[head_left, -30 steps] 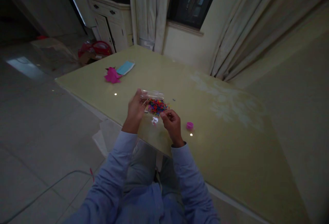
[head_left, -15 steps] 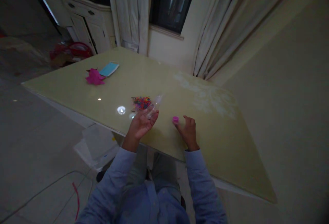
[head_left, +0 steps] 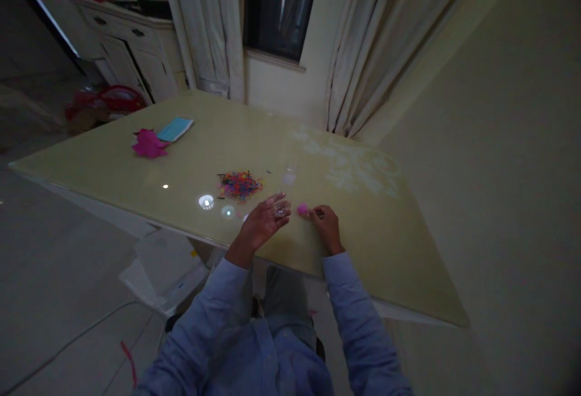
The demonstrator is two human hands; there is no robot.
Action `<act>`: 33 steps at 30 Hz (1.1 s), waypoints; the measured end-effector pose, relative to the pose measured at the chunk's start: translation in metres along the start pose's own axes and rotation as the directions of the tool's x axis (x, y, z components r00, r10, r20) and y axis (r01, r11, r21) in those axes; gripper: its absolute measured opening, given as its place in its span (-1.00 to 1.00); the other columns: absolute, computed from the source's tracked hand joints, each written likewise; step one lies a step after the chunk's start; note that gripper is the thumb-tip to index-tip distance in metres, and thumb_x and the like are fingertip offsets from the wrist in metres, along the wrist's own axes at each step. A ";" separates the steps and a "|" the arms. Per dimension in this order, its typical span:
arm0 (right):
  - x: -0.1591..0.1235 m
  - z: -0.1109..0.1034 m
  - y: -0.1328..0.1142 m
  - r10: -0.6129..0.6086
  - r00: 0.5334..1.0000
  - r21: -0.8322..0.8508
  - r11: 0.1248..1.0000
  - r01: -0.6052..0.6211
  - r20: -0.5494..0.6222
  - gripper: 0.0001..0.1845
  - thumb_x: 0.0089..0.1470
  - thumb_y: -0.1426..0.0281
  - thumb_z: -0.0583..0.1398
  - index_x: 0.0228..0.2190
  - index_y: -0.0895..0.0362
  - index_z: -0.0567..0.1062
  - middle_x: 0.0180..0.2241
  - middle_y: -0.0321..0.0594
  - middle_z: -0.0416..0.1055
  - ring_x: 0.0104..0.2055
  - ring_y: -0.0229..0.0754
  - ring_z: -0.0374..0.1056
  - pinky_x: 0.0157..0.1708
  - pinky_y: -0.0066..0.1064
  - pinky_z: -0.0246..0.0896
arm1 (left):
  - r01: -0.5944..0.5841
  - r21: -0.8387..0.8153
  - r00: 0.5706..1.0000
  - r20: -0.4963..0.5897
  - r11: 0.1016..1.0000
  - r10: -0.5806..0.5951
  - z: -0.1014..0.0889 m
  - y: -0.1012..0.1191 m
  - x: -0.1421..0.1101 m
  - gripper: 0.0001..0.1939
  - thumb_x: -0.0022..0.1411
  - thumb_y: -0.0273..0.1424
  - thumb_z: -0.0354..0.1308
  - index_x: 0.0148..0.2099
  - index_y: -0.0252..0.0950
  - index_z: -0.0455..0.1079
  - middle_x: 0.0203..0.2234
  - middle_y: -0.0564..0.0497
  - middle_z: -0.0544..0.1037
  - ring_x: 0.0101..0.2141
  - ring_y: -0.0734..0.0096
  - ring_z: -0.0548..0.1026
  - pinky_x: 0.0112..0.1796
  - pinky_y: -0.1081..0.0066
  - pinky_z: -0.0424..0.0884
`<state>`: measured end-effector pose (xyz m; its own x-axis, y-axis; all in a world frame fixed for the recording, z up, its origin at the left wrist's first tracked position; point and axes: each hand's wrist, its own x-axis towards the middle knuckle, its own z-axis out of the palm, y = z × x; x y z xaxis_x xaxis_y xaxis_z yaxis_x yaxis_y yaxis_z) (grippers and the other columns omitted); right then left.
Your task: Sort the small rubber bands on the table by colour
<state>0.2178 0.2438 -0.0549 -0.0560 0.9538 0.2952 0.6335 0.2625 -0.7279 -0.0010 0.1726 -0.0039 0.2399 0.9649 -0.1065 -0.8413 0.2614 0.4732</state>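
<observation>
My left hand (head_left: pixel 263 224) is closed, palm up, around a clear plastic container (head_left: pixel 281 208), whose open end seems to face me. Its far part is hard to make out against the table. Just to the right, my right hand (head_left: pixel 327 226) pinches a small pink cap (head_left: pixel 302 209) at its fingertips, a short gap from the container. Beyond my left hand lies a loose pile of tiny multicoloured pieces (head_left: pixel 239 184), too small to name one by one.
On the glossy pale table (head_left: pixel 385 250), a crumpled pink piece (head_left: pixel 149 143) lies beside a light blue flat packet (head_left: pixel 175 129) at the far left. A white cabinet (head_left: pixel 136 57), curtains (head_left: pixel 218 33) and a window (head_left: pixel 281 8) stand behind.
The clear container has turned from slanting away over the pile to pointing towards me. My right fingers have closed from a spread to a pinch at the pink cap. The view has shifted right.
</observation>
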 end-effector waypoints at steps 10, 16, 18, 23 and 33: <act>0.017 -0.079 0.050 0.275 0.946 0.249 0.941 -0.229 -0.171 -0.59 -0.09 0.03 0.24 -0.41 0.14 0.42 -0.39 -0.12 0.49 -0.38 -0.05 0.47 -0.53 -0.30 0.34 | -0.138 0.574 0.990 0.050 0.807 0.134 0.030 -0.040 0.080 -0.43 -0.15 -0.46 0.41 -0.05 -0.33 0.35 -0.32 0.02 0.47 -0.26 0.28 0.57 -0.10 0.18 0.42; 0.038 -0.110 0.092 0.357 0.900 0.331 0.905 -0.266 -0.252 -0.53 -0.18 0.02 0.27 -0.40 0.14 0.36 -0.39 -0.16 0.42 -0.35 -0.08 0.44 -0.55 -0.33 0.34 | -0.187 0.951 0.951 0.112 0.247 0.288 0.046 -0.073 0.157 -0.54 -0.10 -0.42 0.37 -0.11 -0.36 0.38 -0.25 -0.09 0.46 -0.29 0.33 0.47 -0.20 0.25 0.41; 0.044 -0.117 0.104 0.356 0.887 0.300 0.915 -0.268 -0.293 -0.53 -0.17 0.02 0.25 -0.40 0.15 0.36 -0.40 -0.17 0.41 -0.37 -0.12 0.41 -0.53 -0.34 0.33 | -0.212 0.977 0.937 0.194 0.028 0.291 0.050 -0.086 0.177 -0.61 -0.08 -0.40 0.37 -0.17 -0.37 0.39 -0.28 -0.09 0.45 -0.27 0.30 0.44 -0.19 0.26 0.38; 0.056 -0.128 0.121 0.309 0.857 0.168 0.950 -0.263 -0.413 -0.60 -0.11 0.04 0.19 -0.46 0.14 0.38 -0.45 -0.18 0.41 -0.39 -0.16 0.32 -0.33 -0.27 0.30 | -0.223 0.949 0.943 0.268 -0.225 0.198 0.051 -0.115 0.211 -0.68 -0.04 -0.38 0.34 -0.21 -0.34 0.39 -0.30 -0.08 0.43 -0.26 0.27 0.39 -0.18 0.29 0.36; 0.067 -0.125 0.127 0.189 0.915 0.024 0.981 -0.194 -0.357 -0.62 -0.02 0.07 0.14 -0.37 0.14 0.44 -0.38 -0.15 0.48 -0.30 -0.14 0.38 -0.25 -0.31 0.26 | -0.261 0.943 0.942 0.295 -0.206 0.159 0.044 -0.141 0.237 -0.52 0.00 -0.34 0.34 0.00 -0.33 0.40 -0.16 -0.14 0.44 -0.14 0.19 0.43 -0.08 0.26 0.35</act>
<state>0.3905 0.3231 -0.0500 0.3441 0.8700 0.3531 0.6133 0.0765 -0.7862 0.1960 0.3631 -0.0576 0.2350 0.9436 0.2333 0.5677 -0.3281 0.7551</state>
